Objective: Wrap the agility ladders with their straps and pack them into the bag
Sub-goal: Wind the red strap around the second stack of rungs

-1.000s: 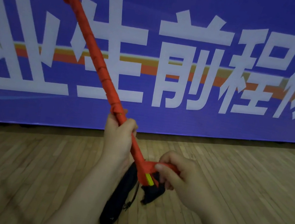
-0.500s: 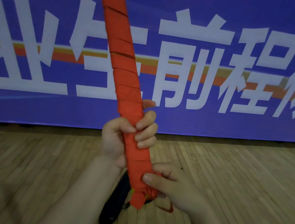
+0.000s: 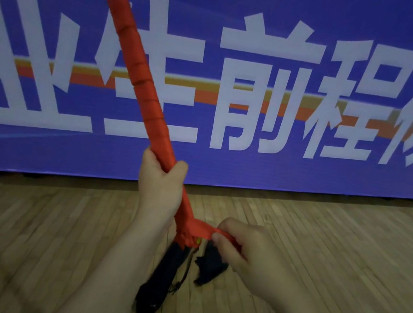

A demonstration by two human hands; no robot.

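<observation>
A bundled agility ladder, wound all along in red strap, slants from the top left down to the middle of the view. My left hand grips it around its lower part. My right hand pinches the loose red strap end, drawn out sideways from the bundle's bottom tip, where a bit of yellow-green rung shows. A black bag lies on the floor under the bundle, partly hidden by my arms.
A wooden plank floor stretches all around. A large blue banner with white characters and an orange stripe stands upright along the far edge of the floor.
The bundle has turned in my left hand and leans further left. My right hand has pulled the strap end out to the right of the bottom tip.
</observation>
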